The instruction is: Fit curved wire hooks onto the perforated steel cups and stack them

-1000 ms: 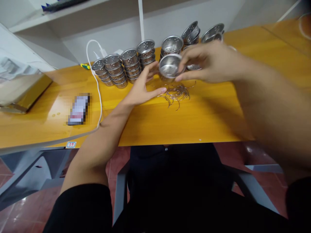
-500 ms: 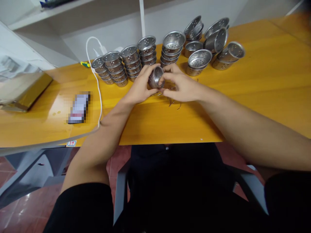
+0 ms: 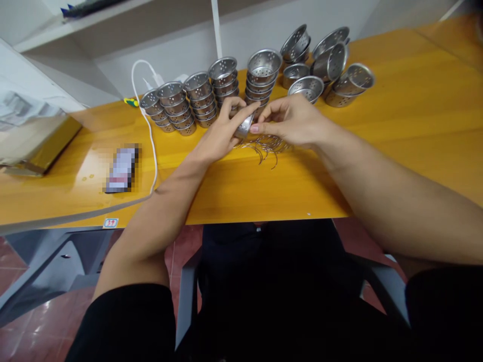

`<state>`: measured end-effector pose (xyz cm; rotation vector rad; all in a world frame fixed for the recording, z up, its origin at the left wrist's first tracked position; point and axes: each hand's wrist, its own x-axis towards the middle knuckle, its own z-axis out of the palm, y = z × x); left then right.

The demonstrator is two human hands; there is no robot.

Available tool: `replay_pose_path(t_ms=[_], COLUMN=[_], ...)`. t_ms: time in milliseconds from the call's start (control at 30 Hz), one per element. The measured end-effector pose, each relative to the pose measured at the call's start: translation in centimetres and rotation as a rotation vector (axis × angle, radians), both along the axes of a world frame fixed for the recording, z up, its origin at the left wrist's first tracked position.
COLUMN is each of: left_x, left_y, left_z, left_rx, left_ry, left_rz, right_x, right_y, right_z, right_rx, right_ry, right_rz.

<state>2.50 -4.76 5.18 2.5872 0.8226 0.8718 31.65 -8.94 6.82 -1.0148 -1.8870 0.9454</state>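
Over the middle of the yellow wooden bench (image 3: 241, 193), the left hand (image 3: 218, 136) has its fingers clamped on a small metal cup (image 3: 245, 125), which is tilted and partly covered by them. The right hand (image 3: 302, 120) is at the cup's right side, its thumb tip at the cup's edge and its fingers curled close to the thumb; whether they pinch anything cannot be told. Just below both hands lies a loose tangle of thin curved wires (image 3: 269, 146). Behind the left hand, perforated metal cups stand nested in a row of stacks (image 3: 177, 108), with a wider stack (image 3: 263, 75) behind the held cup. Farther right is a looser group of perforated cups (image 3: 330, 65), several leaning on others. To the left, a white cable (image 3: 153, 151) runs across the bench beside a phone (image 3: 123, 168) with a blurred screen, and a cardboard box (image 3: 41, 146) sits farther left.
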Motion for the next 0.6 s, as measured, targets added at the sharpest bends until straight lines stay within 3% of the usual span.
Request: replay_pose_path(t_ms=[200,400,467,600], left_x=[0.2,-1.1,-1.7,-2.7], left_y=[-1.0,-0.3,0.0,0.9], left_z=[0.8,0.5,0.2,-0.7], left_rx=[-0.033,-0.067,-0.076,-0.167], left_ry=[-0.012,0.005,-0.033,-0.187], left_rz=[0.034,0.128,0.163,0.211], right_x=[0.2,0.4,1.0,2.0], right_y=[0.3,0.2,0.3,0.6], right_z=[-0.4,-0.4,-0.6,-1.0], right_rx=[-0.018,0.173,0.220,0.274], right_ry=[-0.024,-0.276,-0.367,-0.432], right_rz=[0.004,-0.181,-0.146,0.054])
